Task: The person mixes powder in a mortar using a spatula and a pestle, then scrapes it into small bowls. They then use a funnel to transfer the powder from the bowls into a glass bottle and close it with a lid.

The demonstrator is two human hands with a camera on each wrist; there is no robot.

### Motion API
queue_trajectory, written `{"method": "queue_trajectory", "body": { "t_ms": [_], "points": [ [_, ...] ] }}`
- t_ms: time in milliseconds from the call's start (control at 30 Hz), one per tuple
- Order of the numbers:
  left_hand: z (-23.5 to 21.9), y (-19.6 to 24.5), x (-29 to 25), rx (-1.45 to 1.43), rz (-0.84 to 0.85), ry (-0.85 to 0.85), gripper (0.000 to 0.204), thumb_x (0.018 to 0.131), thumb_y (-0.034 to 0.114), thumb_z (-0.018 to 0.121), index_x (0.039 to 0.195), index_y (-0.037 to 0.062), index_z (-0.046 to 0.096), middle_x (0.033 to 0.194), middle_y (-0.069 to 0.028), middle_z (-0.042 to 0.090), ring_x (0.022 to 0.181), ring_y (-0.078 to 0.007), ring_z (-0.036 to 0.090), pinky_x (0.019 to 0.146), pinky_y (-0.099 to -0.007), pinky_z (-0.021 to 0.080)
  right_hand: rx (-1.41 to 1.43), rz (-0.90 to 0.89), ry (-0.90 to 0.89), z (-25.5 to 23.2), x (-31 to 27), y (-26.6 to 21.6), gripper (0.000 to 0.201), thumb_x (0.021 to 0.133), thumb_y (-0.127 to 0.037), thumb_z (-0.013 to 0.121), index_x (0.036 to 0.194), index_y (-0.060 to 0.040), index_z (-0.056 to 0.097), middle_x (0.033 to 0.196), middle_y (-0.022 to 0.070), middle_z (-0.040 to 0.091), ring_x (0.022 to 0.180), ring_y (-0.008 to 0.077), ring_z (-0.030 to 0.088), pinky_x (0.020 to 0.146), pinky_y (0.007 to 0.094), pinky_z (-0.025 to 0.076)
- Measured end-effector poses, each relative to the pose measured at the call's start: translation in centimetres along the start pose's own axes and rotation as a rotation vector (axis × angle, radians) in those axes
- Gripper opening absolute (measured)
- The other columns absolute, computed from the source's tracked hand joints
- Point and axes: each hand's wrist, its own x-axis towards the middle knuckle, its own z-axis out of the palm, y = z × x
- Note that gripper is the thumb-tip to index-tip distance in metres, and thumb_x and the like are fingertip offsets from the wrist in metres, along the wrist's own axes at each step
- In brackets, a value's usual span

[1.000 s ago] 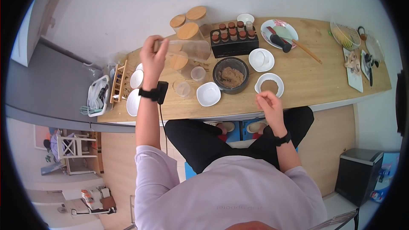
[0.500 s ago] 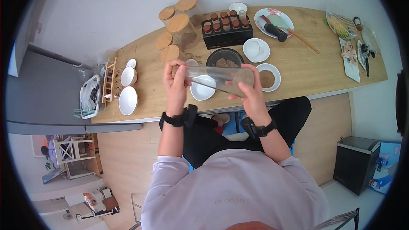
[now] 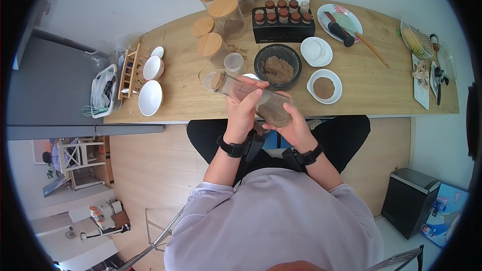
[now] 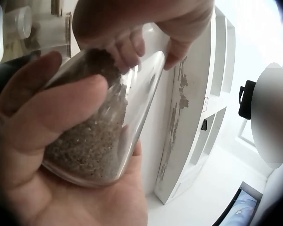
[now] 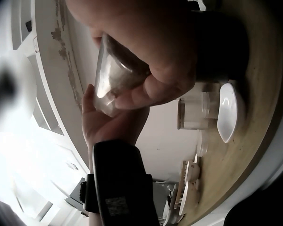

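Note:
Over the counter's front edge, both hands hold a tall clear glass jar (image 3: 234,88) aslant, its tan cork-like lid pointing up to the left. Brown grainy powder (image 4: 87,146) has gathered at its low end. My left hand (image 3: 242,113) grips the jar around the middle. At the base, my right hand (image 3: 297,129) clasps it from below, with the thumb along the glass. Just beyond the jar stands a black bowl (image 3: 257,70) with a brown crumbly mass (image 3: 277,69). To its right, a white bowl (image 3: 337,98) holds brown powder.
Several canisters (image 3: 223,7) with wooden lids stand at the back left, beside a black rack (image 3: 283,33) of small red-capped bottles. Plastic cups (image 3: 234,62) and white bowls (image 3: 150,99) are on the left. A patterned plate (image 3: 354,20) holds a dark-handled tool and wooden stick.
The left hand brought the jar from the left to in front of the body. The right hand left the powder bowl and took the jar's base. The jar now slopes with its lid higher.

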Motion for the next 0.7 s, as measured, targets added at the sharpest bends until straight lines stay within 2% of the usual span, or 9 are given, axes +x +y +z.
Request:
{"method": "queue_trajectory", "body": {
  "t_ms": [67, 167, 267, 300, 400, 433, 533, 700],
  "points": [
    [-0.1, 0.3, 0.0, 0.016, 0.029, -0.038, 0.024, 0.084, 0.0, 0.07, 0.105, 0.005, 0.06, 0.099, -0.0092, 0.069, 0.097, -0.0172, 0.066, 0.087, -0.0321, 0.05, -0.139, 0.065, 0.006, -0.2, 0.0, -0.8, 0.049, 0.097, -0.031, 0.059, 0.14, -0.0116, 0.043, 0.133, 0.0108, 0.054, 0.117, 0.0238, 0.059, 0.084, 0.0415, 0.055],
    [0.6, 0.0, -0.5, 0.361, 0.073, -0.037, 0.018, 0.082, -0.002, 0.07, 0.096, 0.0045, 0.061, 0.086, -0.005, 0.067, 0.083, -0.0123, 0.065, 0.076, -0.0289, 0.051, -0.761, -0.22, 0.174, -0.3, 0.0, -2.3, 0.05, 0.094, -0.026, 0.065, 0.137, -0.0062, 0.047, 0.124, 0.0124, 0.057, 0.111, 0.0217, 0.06, 0.085, 0.0359, 0.053],
    [1.6, -0.5, -2.0, 0.622, 0.004, -0.105, 0.015, 0.079, 0.001, 0.071, 0.089, 0.0046, 0.062, 0.085, -0.0033, 0.067, 0.079, -0.0104, 0.063, 0.073, -0.0275, 0.051, -1.166, -0.585, 0.164, 2.4, -1.9, -5.4, 0.051, 0.089, -0.023, 0.072, 0.132, -0.0052, 0.053, 0.114, 0.0113, 0.059, 0.103, 0.0202, 0.06, 0.084, 0.0309, 0.051],
    [2.1, -0.2, -2.5, 0.585, -0.12, -0.116, 0.014, 0.079, 0.005, 0.073, 0.086, 0.0041, 0.061, 0.083, -0.0013, 0.066, 0.076, -0.0071, 0.059, 0.071, -0.0258, 0.05, -1.357, -0.724, 0.124, 4.0, -2.5, -6.4, 0.05, 0.083, -0.028, 0.076, 0.124, -0.0061, 0.059, 0.099, 0.0094, 0.061, 0.089, 0.02, 0.062, 0.075, 0.031, 0.052],
    [2.5, -2.2, -3.3, 0.742, 0.027, -0.199, 0.021, 0.07, 0.008, 0.076, 0.085, 0.003, 0.063, 0.073, -0.0085, 0.066, 0.068, -0.0168, 0.064, 0.064, -0.0315, 0.051, -2.024, -0.873, -0.018, 6.6, -3.9, -7.2, 0.042, 0.079, -0.033, 0.079, 0.107, -0.0064, 0.063, 0.087, 0.0076, 0.061, 0.078, 0.0203, 0.063, 0.063, 0.032, 0.051],
    [2.4, -2.4, -3.3, 0.828, 0.119, -0.278, 0.029, 0.066, 0.014, 0.078, 0.088, 0.002, 0.063, 0.076, -0.0163, 0.066, 0.069, -0.0323, 0.067, 0.064, -0.0367, 0.052, -2.06, -0.988, 0.013, 6.6, -3.5, -6.6, 0.038, 0.077, -0.039, 0.079, 0.09, -0.0081, 0.06, 0.071, 0.0046, 0.058, 0.065, 0.0211, 0.062, 0.053, 0.0337, 0.048],
    [2.9, -2.3, -3.9, 0.919, 0.11, -0.284, 0.029, 0.065, 0.015, 0.076, 0.088, 0.0016, 0.064, 0.079, -0.0192, 0.067, 0.074, -0.0417, 0.064, 0.065, -0.0407, 0.052, -2.14, -0.835, -0.019, 5.9, -3.9, -6.5, 0.038, 0.077, -0.037, 0.079, 0.087, -0.0066, 0.058, 0.066, 0.0071, 0.058, 0.058, 0.027, 0.06, 0.05, 0.038, 0.046],
    [2.7, -2.1, -4.2, 0.865, 0.079, -0.316, 0.024, 0.068, 0.01, 0.073, 0.09, 0.0037, 0.065, 0.077, -0.0183, 0.066, 0.073, -0.0396, 0.065, 0.065, -0.0408, 0.052, -1.997, -0.832, -0.033, 5.7, -3.4, -6.1, 0.027, 0.081, -0.031, 0.071, 0.08, -0.0075, 0.056, 0.059, 0.0095, 0.056, 0.052, 0.0287, 0.058, 0.047, 0.0398, 0.044]
  ]
}}
